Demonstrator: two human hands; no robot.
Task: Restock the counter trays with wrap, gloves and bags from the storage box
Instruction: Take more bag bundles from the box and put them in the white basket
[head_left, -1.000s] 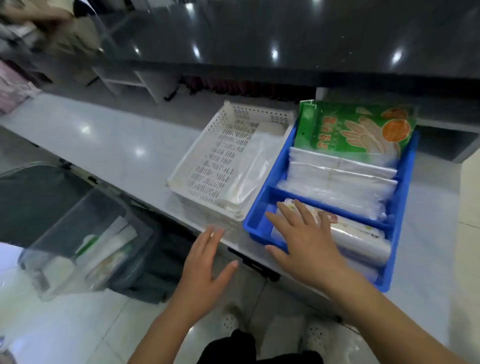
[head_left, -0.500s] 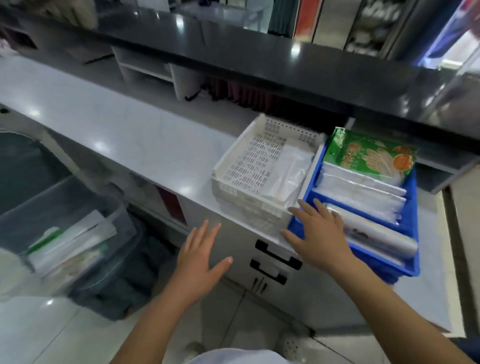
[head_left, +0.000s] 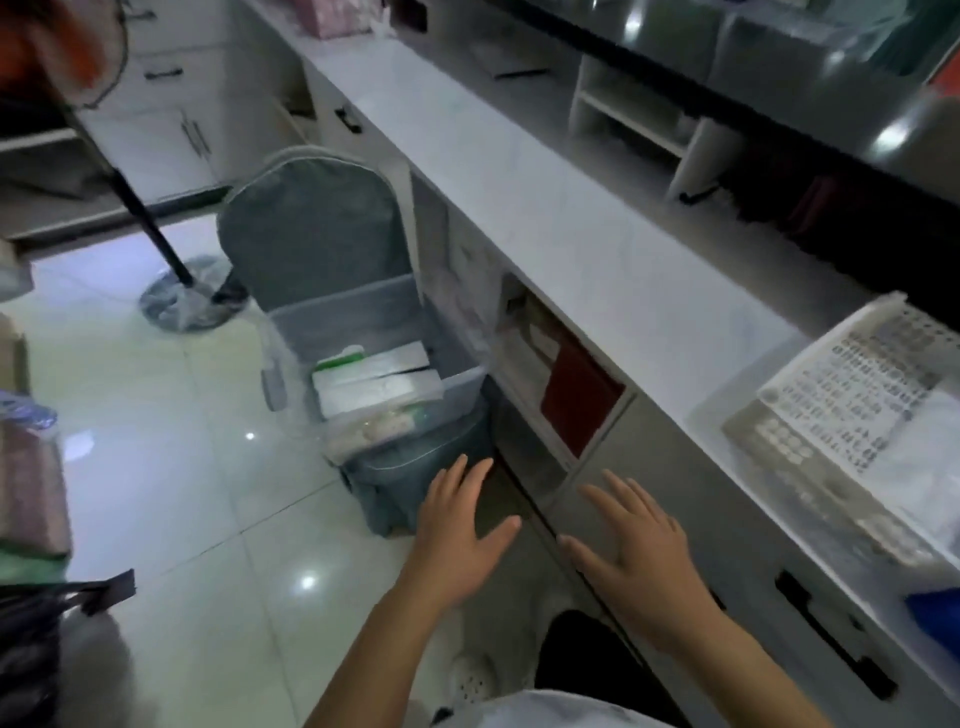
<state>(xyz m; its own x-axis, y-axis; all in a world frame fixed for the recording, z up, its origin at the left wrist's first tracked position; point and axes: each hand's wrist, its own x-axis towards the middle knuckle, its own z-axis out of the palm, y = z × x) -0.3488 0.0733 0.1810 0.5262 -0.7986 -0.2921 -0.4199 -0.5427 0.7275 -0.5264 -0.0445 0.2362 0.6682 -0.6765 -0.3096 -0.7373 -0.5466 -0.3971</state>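
Translucent plastic storage box (head_left: 358, 317) sits on a grey-covered chair (head_left: 306, 218) at frame centre, packs (head_left: 374, 382) inside. At lower centre the left hand (head_left: 460, 535) and right hand (head_left: 641, 556) are splayed, holding nothing. Risk: box stands near the seat's front; a one-sided pull could tip it.

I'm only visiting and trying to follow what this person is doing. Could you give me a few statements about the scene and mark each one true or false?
1. The left hand and right hand hold nothing, with their fingers spread. True.
2. The storage box stands on the counter. False: it sits on a covered chair beside the counter.
3. The storage box is empty. False: white packs lie in it.
4. A white perforated tray stands on the counter. True.
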